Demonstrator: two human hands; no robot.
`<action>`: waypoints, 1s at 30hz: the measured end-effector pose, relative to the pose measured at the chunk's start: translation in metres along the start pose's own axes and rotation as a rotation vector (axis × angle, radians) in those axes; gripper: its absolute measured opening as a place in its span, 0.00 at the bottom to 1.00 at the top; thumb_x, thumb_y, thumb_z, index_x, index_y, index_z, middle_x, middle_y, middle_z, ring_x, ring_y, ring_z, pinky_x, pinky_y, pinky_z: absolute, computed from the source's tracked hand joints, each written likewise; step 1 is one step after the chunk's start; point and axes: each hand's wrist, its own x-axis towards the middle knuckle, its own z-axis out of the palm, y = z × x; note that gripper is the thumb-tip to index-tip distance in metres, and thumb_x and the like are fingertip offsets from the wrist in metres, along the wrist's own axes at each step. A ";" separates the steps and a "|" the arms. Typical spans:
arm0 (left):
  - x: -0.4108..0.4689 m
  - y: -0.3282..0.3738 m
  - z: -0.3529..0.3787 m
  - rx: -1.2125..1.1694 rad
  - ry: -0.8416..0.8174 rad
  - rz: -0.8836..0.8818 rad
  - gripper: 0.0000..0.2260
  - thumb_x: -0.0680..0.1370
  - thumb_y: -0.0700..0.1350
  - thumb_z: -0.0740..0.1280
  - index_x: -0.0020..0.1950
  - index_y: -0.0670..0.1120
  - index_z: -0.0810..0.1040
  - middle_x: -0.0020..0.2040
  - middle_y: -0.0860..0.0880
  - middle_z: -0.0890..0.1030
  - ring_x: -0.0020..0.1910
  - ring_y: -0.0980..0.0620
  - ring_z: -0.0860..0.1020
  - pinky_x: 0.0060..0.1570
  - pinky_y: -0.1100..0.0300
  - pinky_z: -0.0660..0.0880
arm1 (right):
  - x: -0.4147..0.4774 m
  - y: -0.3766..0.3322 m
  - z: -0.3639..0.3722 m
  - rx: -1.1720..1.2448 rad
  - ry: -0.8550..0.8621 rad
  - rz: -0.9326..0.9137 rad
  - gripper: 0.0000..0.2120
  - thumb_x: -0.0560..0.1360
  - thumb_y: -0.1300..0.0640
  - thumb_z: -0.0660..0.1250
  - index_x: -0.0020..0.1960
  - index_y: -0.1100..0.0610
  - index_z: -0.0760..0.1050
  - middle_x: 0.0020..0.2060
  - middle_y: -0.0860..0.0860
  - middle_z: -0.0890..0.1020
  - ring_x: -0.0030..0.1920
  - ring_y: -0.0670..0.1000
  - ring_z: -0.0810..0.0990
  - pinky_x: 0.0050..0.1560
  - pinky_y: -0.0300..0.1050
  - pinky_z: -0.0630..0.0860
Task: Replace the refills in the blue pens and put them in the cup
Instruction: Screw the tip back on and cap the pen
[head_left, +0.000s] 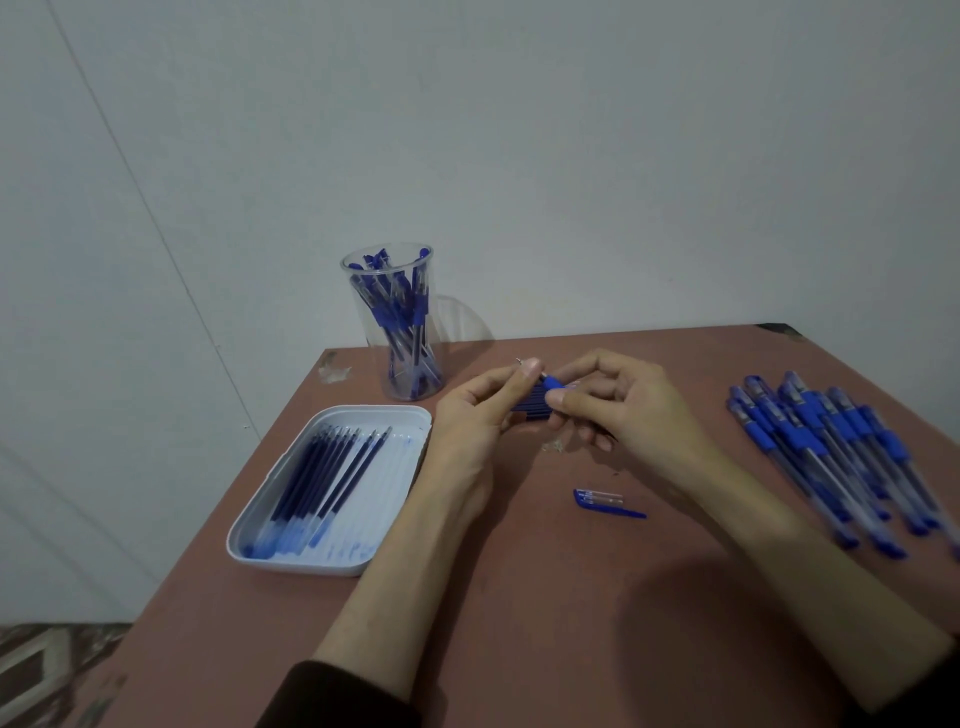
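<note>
A reddish-brown table (519, 597) fills the lower view. At its 3 o'clock edge lies a heap of blue pens (831, 447). At 8 o'clock sits a white tray (291, 566) holding dark refills (322, 478). At 11 o'clock stands a clear cup (400, 322), with pens standing in it. At the centre, the left hand (467, 431) and right hand (634, 405) both pinch one blue pen (535, 402) between them. A pen cap (605, 501) lies at 5 o'clock, just below the hands.

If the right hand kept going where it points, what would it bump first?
Probably the left hand, pinching the same blue pen just ahead of the right hand; the cup stands farther.
</note>
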 end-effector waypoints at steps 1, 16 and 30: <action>0.000 0.000 0.000 -0.001 0.009 -0.002 0.09 0.72 0.45 0.69 0.45 0.40 0.82 0.37 0.44 0.83 0.37 0.49 0.81 0.41 0.60 0.79 | 0.001 0.002 0.000 -0.007 -0.006 -0.002 0.03 0.75 0.58 0.69 0.48 0.56 0.79 0.33 0.54 0.83 0.27 0.48 0.71 0.31 0.47 0.64; 0.005 -0.005 -0.005 -0.030 0.126 -0.030 0.05 0.77 0.40 0.67 0.47 0.41 0.82 0.34 0.52 0.81 0.33 0.61 0.78 0.39 0.69 0.74 | 0.004 0.008 -0.003 -0.286 0.038 -0.106 0.05 0.73 0.56 0.71 0.47 0.49 0.78 0.29 0.52 0.79 0.30 0.52 0.77 0.37 0.49 0.76; 0.006 -0.003 -0.006 -0.004 0.069 -0.004 0.06 0.78 0.41 0.66 0.48 0.42 0.81 0.45 0.45 0.82 0.44 0.56 0.81 0.49 0.68 0.75 | 0.003 0.004 -0.006 0.073 -0.058 0.154 0.02 0.74 0.59 0.70 0.44 0.57 0.80 0.28 0.55 0.76 0.22 0.46 0.60 0.23 0.35 0.58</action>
